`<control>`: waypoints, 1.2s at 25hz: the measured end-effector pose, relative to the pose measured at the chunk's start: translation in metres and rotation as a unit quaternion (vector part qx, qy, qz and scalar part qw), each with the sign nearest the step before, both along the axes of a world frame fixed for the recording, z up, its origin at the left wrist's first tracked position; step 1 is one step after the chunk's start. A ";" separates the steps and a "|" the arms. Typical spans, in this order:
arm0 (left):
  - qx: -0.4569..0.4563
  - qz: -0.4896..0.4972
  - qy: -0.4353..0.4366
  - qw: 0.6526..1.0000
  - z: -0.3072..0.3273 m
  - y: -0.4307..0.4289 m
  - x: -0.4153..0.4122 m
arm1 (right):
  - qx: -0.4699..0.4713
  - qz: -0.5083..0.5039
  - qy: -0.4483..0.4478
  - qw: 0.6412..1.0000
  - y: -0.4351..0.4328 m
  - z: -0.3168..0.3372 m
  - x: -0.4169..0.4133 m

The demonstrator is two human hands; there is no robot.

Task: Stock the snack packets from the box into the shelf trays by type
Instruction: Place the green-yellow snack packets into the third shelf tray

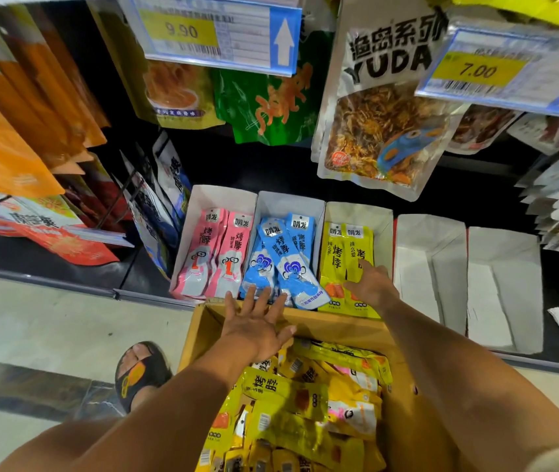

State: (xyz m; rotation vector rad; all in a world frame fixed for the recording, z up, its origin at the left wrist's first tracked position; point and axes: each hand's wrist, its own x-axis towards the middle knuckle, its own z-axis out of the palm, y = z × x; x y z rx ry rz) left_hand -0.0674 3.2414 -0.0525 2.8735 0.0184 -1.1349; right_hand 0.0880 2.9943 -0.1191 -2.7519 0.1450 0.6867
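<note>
Hands at work over a bottom shelf (pixel 155 281). Left hand (pixel 256 321) spread wide, fingers straight, grasping nothing, above the far rim of the cardboard box (pixel 339 327). Right hand (pixel 371 284) also released, resting fingers-forward on the yellow packets (pixel 334 257) in the third tray (pixel 383 229). Alongside, blue packets (pixel 288 260) in the middle tray (pixel 288 202) and pink packets (pixel 213 257) in the leftmost tray (pixel 223 195). Further right, two white trays (pixel 428 260). In the box, loose packets (pixel 281 390), mostly yellow, lying in a heap.
</note>
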 end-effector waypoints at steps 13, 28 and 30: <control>-0.024 -0.010 -0.026 0.999 0.012 0.008 -0.008 | 0.027 0.096 -0.082 0.992 0.009 0.070 -0.038; -0.016 0.031 -0.038 0.999 0.004 0.078 -0.043 | -0.019 0.339 0.057 0.939 0.049 0.023 -0.172; -0.017 0.030 -0.032 0.999 0.005 0.078 -0.041 | -0.028 0.287 0.140 0.947 0.039 -0.005 -0.180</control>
